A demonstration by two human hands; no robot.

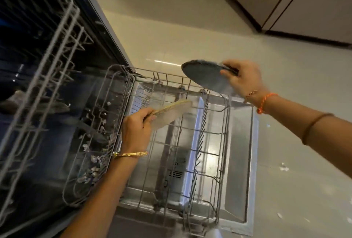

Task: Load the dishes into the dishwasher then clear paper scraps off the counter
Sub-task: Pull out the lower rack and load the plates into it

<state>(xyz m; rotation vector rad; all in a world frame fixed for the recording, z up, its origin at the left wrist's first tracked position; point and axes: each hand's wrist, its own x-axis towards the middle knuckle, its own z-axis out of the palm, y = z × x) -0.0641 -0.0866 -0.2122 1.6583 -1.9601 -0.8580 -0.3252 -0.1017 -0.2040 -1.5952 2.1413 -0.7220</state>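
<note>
pale plate (171,113) at frame centre, pinched by the left hand (136,131) over the lower rack (221,142); right hand (241,78) grips a grey plate (204,77) upper right. edge-only holds could slip, dropping plates onto wire.

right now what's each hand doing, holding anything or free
Left hand: gripping the edge of a pale plate over the lower rack.
Right hand: gripping the rim of a dark grey plate above the rack's far end.

Glossy pale floor (190,34), wood-tone cabinets (314,3) beyond
</note>
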